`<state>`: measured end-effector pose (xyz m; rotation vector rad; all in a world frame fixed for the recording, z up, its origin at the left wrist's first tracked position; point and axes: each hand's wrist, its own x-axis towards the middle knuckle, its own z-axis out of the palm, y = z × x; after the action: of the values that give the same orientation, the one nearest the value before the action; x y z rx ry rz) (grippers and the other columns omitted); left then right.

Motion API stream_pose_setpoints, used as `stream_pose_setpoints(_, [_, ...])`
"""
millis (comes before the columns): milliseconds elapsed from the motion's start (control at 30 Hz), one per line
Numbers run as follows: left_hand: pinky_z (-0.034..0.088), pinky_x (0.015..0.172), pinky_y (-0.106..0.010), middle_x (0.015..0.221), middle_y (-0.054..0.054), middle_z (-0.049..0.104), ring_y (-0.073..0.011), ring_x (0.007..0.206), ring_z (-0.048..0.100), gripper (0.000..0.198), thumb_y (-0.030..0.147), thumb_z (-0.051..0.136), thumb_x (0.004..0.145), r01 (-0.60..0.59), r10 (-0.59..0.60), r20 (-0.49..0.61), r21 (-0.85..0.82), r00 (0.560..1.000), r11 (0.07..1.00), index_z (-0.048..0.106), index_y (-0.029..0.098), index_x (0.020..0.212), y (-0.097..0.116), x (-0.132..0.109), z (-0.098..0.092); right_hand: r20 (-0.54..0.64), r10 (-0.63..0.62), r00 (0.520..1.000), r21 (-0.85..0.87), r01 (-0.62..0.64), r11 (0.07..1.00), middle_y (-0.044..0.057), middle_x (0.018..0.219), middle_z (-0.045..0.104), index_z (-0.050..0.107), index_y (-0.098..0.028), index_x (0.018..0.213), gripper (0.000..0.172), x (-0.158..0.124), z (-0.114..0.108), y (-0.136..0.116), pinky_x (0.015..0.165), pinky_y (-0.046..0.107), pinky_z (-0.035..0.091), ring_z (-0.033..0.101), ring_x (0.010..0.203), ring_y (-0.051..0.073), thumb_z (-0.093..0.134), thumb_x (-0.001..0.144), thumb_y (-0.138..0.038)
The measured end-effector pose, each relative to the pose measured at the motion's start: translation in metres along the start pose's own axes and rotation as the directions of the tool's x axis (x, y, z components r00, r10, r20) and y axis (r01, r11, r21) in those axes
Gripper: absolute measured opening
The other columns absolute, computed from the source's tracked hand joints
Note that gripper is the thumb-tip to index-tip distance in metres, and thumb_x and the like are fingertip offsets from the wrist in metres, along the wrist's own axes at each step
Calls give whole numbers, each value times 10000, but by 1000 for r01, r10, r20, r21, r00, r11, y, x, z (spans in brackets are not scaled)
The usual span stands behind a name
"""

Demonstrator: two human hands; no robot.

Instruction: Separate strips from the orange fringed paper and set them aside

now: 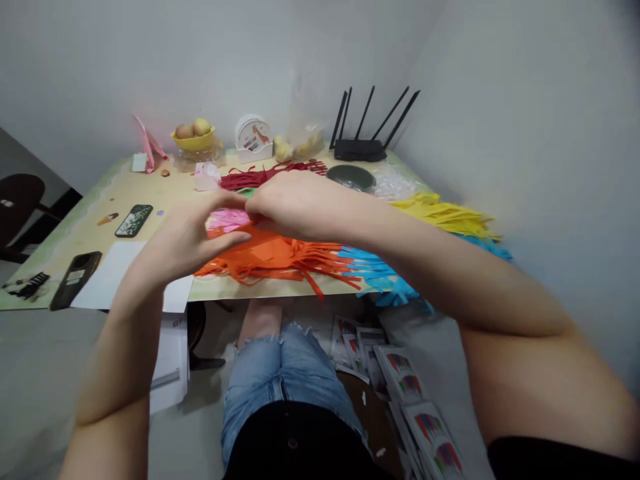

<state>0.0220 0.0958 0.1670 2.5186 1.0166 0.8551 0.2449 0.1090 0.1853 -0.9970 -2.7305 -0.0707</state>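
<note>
Both my hands meet above the table's near edge. My left hand (193, 233) and my right hand (290, 203) pinch a small pink piece of fringed paper (226, 219) between them, with a bit of green paper (246, 192) showing just above my fingers. Under my hands lies a pile of orange paper strips (273, 259). To its right are blue paper strips (373, 270), with yellow strips (443, 212) farther right. Dark red strips (265, 175) lie beyond my hands.
On the table (100, 233) are two phones (134, 220) (76, 279), white paper (113, 272), a fruit bowl (195, 139), a round white clock (253, 137), a black router (361, 148) and a dark lid (351, 177). Paper packs (400, 380) lie on the floor by my knee.
</note>
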Motion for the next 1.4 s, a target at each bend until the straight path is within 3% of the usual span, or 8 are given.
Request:
stream_pose_setpoints(100, [390, 531, -244, 580, 22, 566, -119, 533, 498, 231, 353, 672, 816, 149, -144, 132, -33, 981, 988, 643, 188, 658, 0, 9, 17, -17, -20, 1000, 99, 22, 995, 5, 650, 586, 656, -160, 732, 131, -5, -2, 7, 585, 267, 291, 484, 618, 111, 621, 855, -187])
stream_pose_setpoints(200, [267, 435, -233, 492, 42, 424, -84, 458, 361, 359, 378, 684, 796, 239, -222, 127, -142, 967, 960, 537, 182, 534, -4, 7, 18, -41, 11, 999, 293, 2, 956, -12, 658, 597, 633, -158, 718, 163, -14, 3, 24, 574, 251, 304, 478, 616, 99, 712, 803, -273])
stream_pose_setpoints(433, [375, 431, -208, 537, 3, 568, -99, 478, 491, 245, 348, 738, 755, 348, -377, -54, -283, 925, 894, 671, 172, 597, -9, -13, 14, -53, 210, 976, 770, -95, 632, -4, 654, 644, 644, -132, 727, 200, -31, 32, 28, 551, 224, 413, 573, 588, 99, 678, 809, -310])
stream_pose_setpoints(600, [541, 546, -231, 749, -20, 713, -125, 549, 630, 183, 315, 782, 737, 338, -488, -102, -599, 867, 726, 782, 214, 890, -15, -28, 27, -159, 344, 925, 923, 15, 385, 18, 823, 711, 710, -143, 860, 113, -42, 52, 14, 597, 193, 525, 661, 676, 103, 665, 784, -214])
stream_pose_setpoints(867, [540, 676, -288, 749, -70, 715, -192, 753, 666, 77, 205, 732, 760, 160, -325, -129, -669, 937, 726, 794, 220, 716, -17, -39, 37, -170, 355, 919, 985, 158, 62, -24, 690, 686, 678, -146, 742, 180, -46, 81, 16, 601, 168, 548, 682, 614, 84, 564, 666, -28])
stream_pose_setpoints(1033, [506, 762, -314, 841, -73, 718, -219, 880, 645, 149, 180, 659, 796, 168, -272, -138, -508, 952, 845, 798, 233, 800, -20, -43, 35, -155, 342, 927, 987, 130, 96, -21, 688, 664, 644, -151, 786, 130, -46, 87, 20, 596, 176, 512, 664, 624, 85, 564, 717, -75])
stream_pose_setpoints(1267, [469, 632, -258, 770, -23, 650, -148, 697, 598, 143, 248, 742, 791, 243, -325, -210, -339, 922, 909, 637, 198, 708, -11, -44, 43, -254, 295, 921, 867, 82, 491, 25, 719, 667, 654, -142, 772, 248, -51, 80, 17, 617, 229, 443, 595, 654, 113, 649, 842, -380])
stream_pose_setpoints(1400, [490, 657, -234, 916, -11, 661, -142, 761, 620, 288, 268, 780, 764, 252, -319, -317, -235, 893, 939, 650, 228, 1018, -8, -45, 49, -338, 315, 887, 760, 60, 647, 9, 746, 629, 603, -154, 768, 340, -53, 73, 13, 644, 238, 397, 546, 684, 113, 685, 823, -480])
